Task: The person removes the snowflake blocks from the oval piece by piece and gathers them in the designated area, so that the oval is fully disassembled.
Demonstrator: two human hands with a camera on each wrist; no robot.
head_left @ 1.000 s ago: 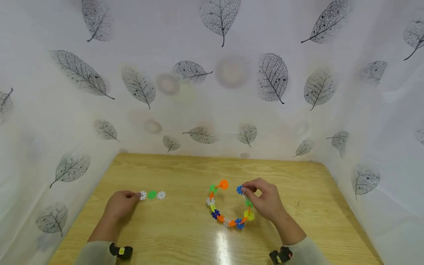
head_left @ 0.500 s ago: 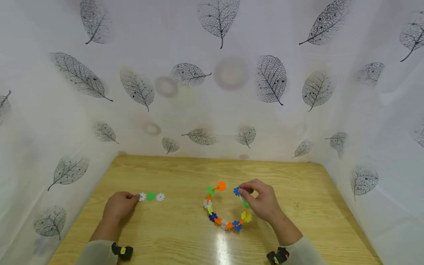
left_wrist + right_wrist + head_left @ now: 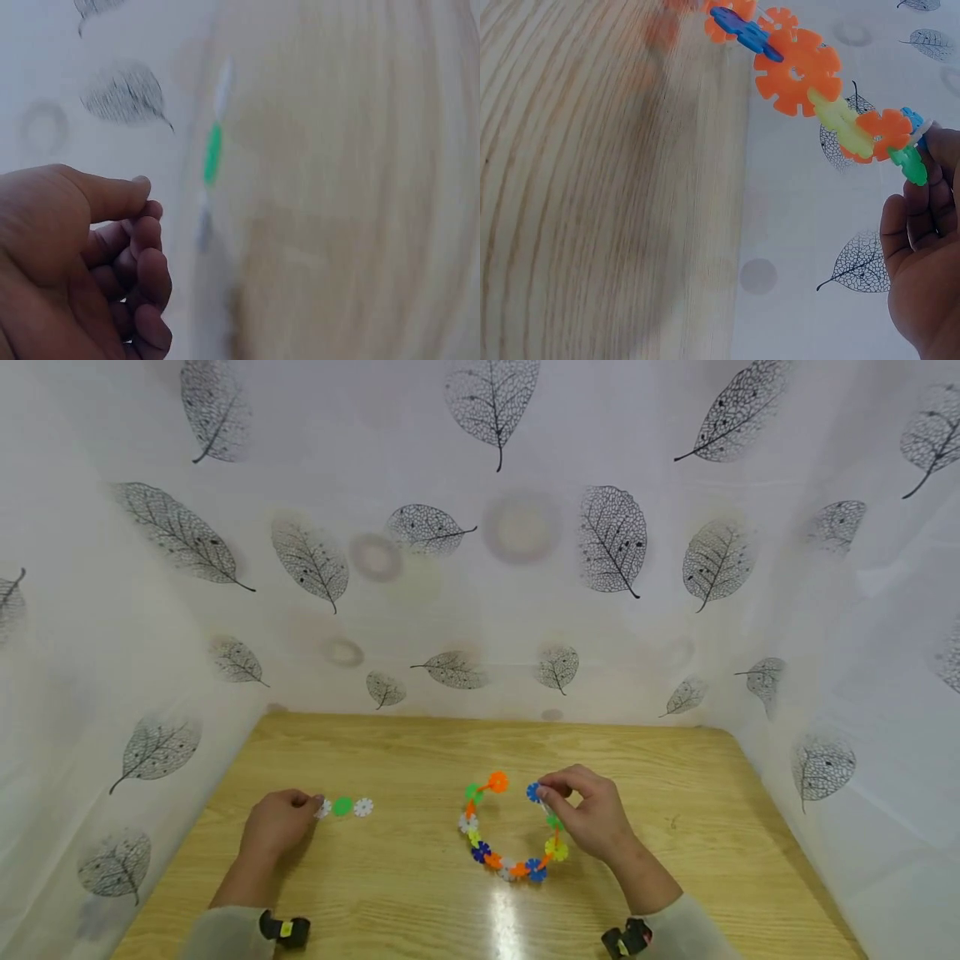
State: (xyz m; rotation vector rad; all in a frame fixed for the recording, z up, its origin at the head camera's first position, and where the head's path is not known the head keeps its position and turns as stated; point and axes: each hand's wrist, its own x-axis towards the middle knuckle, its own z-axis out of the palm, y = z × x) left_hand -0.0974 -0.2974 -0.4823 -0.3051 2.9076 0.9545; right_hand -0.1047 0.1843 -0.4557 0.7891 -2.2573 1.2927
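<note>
My right hand [image 3: 592, 810] pinches one end of a chain of interlocking plastic snowflake discs [image 3: 556, 849]. A blue disc [image 3: 533, 792] and a white one are at its fingertips, with a green disc [image 3: 909, 165] just below. The chain curves in a C, open at the back, to an orange disc [image 3: 498, 782] at its other end. My left hand [image 3: 279, 823] has its thumb tip against its index finger, nothing showing between them. In the head view it overlaps the nearest white disc [image 3: 324, 809]; in the left wrist view its fingertips look apart from that disc.
A green disc [image 3: 342, 807] and another white disc [image 3: 363, 807] continue the row on the wooden table [image 3: 405, 893]. A white curtain [image 3: 480, 602] printed with dark leaves stands behind and at both sides. Each wrist wears a black strap with a small device.
My left fingertips have come slightly right, over the nearest white disc. The right hand keeps its pinch on the chain, which shifts slightly left in the view. The loose discs stay in their row.
</note>
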